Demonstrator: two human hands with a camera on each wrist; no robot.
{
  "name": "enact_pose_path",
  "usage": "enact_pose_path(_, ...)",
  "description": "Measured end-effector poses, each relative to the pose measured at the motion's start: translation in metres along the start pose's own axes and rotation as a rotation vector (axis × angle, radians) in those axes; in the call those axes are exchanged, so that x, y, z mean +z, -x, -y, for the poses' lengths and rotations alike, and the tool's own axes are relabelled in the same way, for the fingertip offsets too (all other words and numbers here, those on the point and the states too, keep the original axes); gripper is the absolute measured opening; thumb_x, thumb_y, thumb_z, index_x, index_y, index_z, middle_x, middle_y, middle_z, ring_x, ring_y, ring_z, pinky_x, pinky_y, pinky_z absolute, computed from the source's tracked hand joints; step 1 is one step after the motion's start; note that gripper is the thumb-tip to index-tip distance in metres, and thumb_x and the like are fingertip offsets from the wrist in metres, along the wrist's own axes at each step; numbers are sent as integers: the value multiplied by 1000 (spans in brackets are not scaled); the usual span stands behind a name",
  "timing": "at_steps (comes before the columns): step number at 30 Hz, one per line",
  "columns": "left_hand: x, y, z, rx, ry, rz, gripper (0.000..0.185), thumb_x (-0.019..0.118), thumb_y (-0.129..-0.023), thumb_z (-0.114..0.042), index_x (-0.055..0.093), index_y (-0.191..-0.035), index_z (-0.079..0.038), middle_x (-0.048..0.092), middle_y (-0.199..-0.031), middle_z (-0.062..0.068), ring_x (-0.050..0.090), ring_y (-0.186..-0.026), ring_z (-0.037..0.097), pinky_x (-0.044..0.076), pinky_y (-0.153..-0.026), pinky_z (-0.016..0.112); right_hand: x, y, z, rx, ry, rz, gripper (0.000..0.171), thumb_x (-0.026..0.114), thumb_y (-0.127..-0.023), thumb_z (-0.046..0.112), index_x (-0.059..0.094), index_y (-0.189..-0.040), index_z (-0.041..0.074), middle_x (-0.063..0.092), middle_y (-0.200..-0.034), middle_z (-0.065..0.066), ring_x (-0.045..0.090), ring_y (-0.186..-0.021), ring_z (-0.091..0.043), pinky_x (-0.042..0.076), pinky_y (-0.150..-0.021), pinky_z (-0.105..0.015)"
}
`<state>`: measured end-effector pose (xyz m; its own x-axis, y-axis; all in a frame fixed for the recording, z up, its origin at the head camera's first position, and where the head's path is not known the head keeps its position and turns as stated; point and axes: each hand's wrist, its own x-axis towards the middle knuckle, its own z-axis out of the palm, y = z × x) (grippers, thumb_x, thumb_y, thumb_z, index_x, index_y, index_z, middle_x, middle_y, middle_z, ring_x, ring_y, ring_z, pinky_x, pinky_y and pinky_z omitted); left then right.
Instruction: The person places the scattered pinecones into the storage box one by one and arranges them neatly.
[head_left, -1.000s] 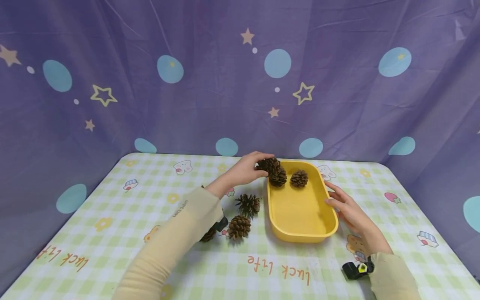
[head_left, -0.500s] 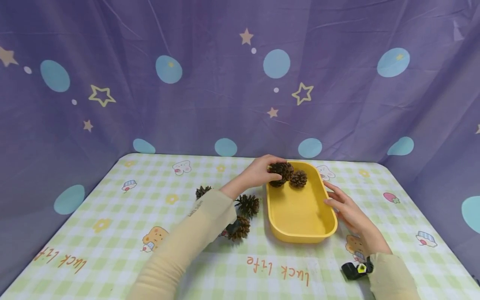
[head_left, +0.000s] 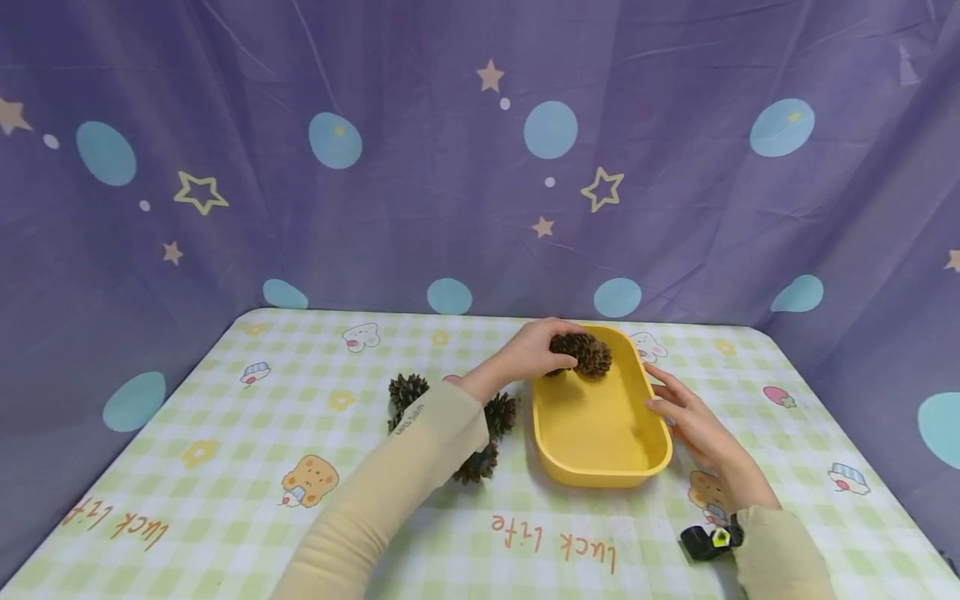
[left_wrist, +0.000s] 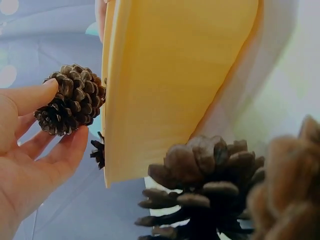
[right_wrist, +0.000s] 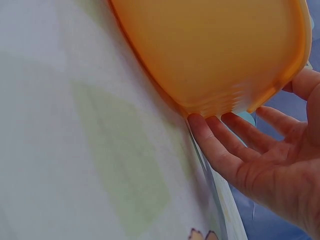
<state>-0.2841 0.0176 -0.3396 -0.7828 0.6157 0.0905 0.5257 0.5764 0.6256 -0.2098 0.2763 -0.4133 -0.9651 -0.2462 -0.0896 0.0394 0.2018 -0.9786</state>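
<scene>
My left hand grips a brown pine cone between thumb and fingers, over the far left corner of a yellow plastic bin. Another pine cone lies in the bin, right beside the held one. A dark piece of a further cone shows at the bin's rim in the left wrist view. My right hand holds the bin's right side, with thumb at the rim and fingertips against the outer wall.
Several pine cones lie left of the bin, partly hidden by my left sleeve, among them one cone farther left and one nearer the bin. A checked tablecloth covers the table. A purple curtain hangs behind.
My left hand has moved right with its pine cone, from over the bin's left rim to inside the far left corner, beside the other cones. The right hand stays at the bin.
</scene>
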Motion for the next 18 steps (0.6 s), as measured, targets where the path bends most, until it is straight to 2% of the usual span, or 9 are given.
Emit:
enact_pose_path(7, 6, -6, -1, 6, -4, 5, 48, 63, -87, -20, 48, -133, -17, 46, -135, 0, 43, -124, 18, 38, -101, 31, -1, 0, 0, -6, -3, 12, 66, 48, -95, 22, 10, -148, 17, 23, -144, -25, 50, -112, -15, 45, -91, -48)
enact_pose_path(18, 20, -14, -4, 17, -73, 38, 46, 65, -85, -21, 52, -130, -21, 50, -132, -2, 47, -119, 14, 40, -98, 26, 0, 0, -1, -8, -3, 6, 66, 49, -94, 22, 11, -148, 17, 24, -144, -25, 51, -110, -14, 46, -90, -48)
